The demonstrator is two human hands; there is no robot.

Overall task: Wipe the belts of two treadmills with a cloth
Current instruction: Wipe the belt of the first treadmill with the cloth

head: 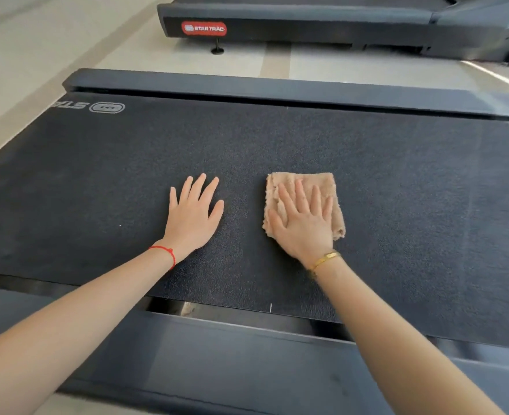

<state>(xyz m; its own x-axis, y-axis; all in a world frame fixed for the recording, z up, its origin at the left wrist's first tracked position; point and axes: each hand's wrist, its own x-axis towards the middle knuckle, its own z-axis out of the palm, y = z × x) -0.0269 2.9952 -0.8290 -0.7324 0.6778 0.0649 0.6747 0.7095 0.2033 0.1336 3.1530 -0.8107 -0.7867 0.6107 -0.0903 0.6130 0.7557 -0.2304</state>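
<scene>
head | right hand [304, 223] flat, pressing cloth [331, 187] | left hand [191, 214] flat, fingers spread, on belt [397, 163]

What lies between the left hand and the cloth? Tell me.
Nothing but bare belt. In the head view the left hand rests flat on the belt, apart from the cloth under the right hand; only dark textured belt shows between them.

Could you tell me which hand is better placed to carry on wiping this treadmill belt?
Right: the right hand lies flat on the cloth; the left hand rests on bare belt.
</scene>
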